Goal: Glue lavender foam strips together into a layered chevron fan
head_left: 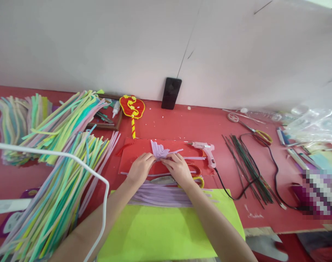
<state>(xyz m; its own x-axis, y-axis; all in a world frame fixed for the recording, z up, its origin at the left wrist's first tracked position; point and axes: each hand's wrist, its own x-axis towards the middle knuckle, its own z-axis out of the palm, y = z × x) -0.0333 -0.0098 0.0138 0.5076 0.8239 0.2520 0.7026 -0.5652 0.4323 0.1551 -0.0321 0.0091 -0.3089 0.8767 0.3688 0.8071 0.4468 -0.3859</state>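
Observation:
My left hand and my right hand meet over a red board. Both are closed, fingertips pinching the lower edge of a folded, stepped piece made of lilac pipe cleaners. Further lilac stems stick out to the right of my right hand. Scissors with orange and yellow handles lie under and beside my right wrist. Just below, a bundle of lilac pipe cleaners rests on a lime-green sheet. A pink glue gun lies at the board's right end.
Bundles of pastel pipe cleaners cover the left side, with a white cable crossing in front. Behind are a red and yellow fan-shaped ornament and a phone against the wall. Dark green stems and more scissors lie right.

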